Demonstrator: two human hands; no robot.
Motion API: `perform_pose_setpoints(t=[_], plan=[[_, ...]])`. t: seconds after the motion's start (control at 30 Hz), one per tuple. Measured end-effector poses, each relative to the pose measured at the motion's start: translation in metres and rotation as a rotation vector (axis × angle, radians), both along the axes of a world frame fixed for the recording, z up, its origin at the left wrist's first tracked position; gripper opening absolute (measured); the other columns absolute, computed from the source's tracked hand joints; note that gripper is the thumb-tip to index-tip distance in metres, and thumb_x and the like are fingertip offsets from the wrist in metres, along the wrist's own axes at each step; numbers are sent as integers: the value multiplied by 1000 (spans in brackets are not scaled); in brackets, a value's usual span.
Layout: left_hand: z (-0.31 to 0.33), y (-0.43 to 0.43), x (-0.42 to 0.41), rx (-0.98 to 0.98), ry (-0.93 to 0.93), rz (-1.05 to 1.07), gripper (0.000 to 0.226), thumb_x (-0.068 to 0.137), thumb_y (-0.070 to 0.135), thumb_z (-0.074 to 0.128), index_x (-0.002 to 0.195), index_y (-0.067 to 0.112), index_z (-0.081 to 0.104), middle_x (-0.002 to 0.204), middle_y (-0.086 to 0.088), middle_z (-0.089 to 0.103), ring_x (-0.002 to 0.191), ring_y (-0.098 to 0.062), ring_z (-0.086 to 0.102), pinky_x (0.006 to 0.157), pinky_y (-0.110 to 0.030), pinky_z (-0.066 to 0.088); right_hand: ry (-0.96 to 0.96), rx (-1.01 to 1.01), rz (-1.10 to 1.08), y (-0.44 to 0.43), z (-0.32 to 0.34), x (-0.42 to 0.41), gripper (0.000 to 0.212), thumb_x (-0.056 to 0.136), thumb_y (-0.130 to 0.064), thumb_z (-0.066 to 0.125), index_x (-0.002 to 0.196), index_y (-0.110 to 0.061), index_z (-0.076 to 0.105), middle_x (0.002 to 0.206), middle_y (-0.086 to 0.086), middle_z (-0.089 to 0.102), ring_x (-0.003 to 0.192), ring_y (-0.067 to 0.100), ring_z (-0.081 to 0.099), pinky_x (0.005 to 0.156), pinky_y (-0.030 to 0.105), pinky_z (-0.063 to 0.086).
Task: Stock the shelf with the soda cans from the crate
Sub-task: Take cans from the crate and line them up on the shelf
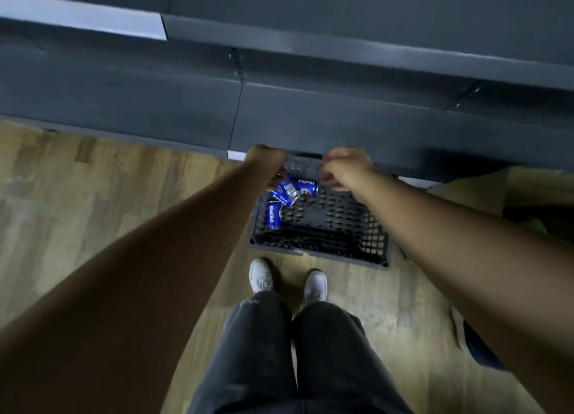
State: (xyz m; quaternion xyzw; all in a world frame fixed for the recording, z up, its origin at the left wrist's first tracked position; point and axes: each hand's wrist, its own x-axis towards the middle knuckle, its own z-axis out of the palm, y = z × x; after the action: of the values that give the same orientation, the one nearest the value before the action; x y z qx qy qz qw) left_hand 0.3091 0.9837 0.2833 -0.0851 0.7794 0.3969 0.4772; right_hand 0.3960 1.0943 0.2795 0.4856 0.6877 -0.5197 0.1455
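While the person stands over the black crate on the wood floor, both arms reach down to its far rim below the dark shelf. Left hand and right hand look curled, but blur hides any grip. Blue cans lie loose in the crate's left side.

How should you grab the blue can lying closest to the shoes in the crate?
Grip that can around its round middle, reaching straight down from above. It lies flat on its side on the crate floor with its long side facing up and open space to its right, so fingers can probably wrap across it.
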Motion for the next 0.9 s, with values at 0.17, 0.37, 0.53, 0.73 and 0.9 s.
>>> perform_pose_setpoints(t=[0.17,0.37,0.53,0.73,0.9], plan=[[-44,10,48,-43,-185,107,27,96,14,41,70,11,47,50,-2,55,57,-15,48,58,-23,38,-25,-237,-146,-8,-32,18,23,92,-7,50,72,-18,51,72,5,59,55,13,56,56,21,42],[-86,21,88,-53,-314,184,26,98,20,38,77,15,53,53,0,62,58,-15,55,56,-26,42,-102,-404,-202,-22,-75,45,29,97,-18,41,72,-14,54,68,1,60,53,11,58,55,21,45],[-117,14,106,-110,-390,219,25,99,18,38,79,13,54,75,-4,59,64,-15,54,56,-29,43,-210,-448,-206,-24,-109,64,24,94,-10,42,76,-10,58,89,9,65,66,17,61,54,22,48],[-147,5,124,-124,-433,221,25,99,18,37,84,11,56,85,-8,61,72,-17,56,59,-30,42,-239,-441,-165,-30,-137,79,19,94,-11,42,95,-5,61,91,13,64,73,22,59,61,25,45],[-174,1,125,-169,-461,157,32,99,15,32,74,11,52,77,-6,61,73,-19,58,55,-29,41,-249,-446,-140,-38,-161,82,21,96,-10,41,86,-7,59,102,23,61,74,24,56,62,27,44]])
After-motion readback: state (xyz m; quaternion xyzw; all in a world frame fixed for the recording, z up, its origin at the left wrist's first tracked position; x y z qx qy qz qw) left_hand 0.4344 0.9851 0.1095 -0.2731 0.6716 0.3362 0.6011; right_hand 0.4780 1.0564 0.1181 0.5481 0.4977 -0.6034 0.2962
